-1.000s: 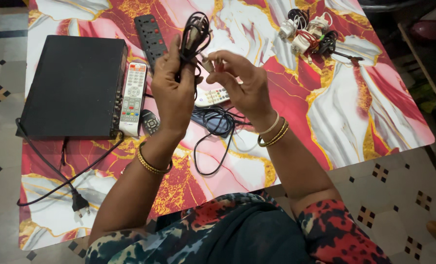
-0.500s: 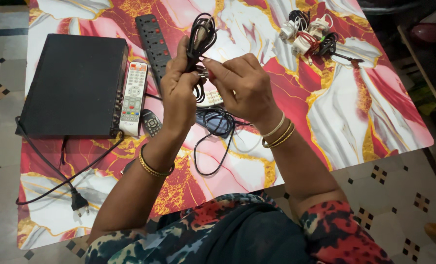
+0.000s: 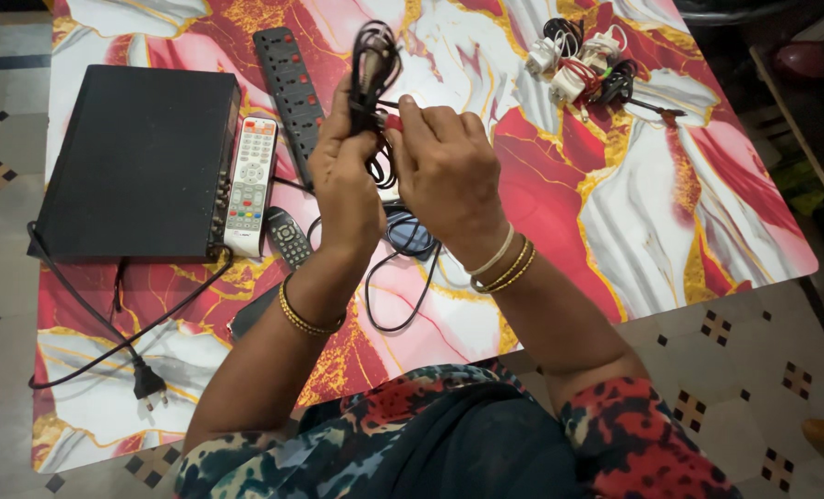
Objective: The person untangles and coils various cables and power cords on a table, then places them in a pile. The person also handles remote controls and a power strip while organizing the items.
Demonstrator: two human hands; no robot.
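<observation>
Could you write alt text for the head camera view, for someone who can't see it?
The left hand grips a coiled black cable while the right hand pinches its red plug, above a marbled red mat holding a black box, remotes and a power strip.

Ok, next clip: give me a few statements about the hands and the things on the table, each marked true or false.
1. The left hand grips a bundle of black cable. True.
2. The right hand rests flat on the table. False: it is raised, its fingers pinching a red-tipped plug at the bundle.
3. The white remote lies beside the black box. True.
4. The black power strip sits on top of the black box. False: it lies on the table, beyond the remote.
5. A pile of white and black chargers and cables lies at the far right of the table. True.
</observation>
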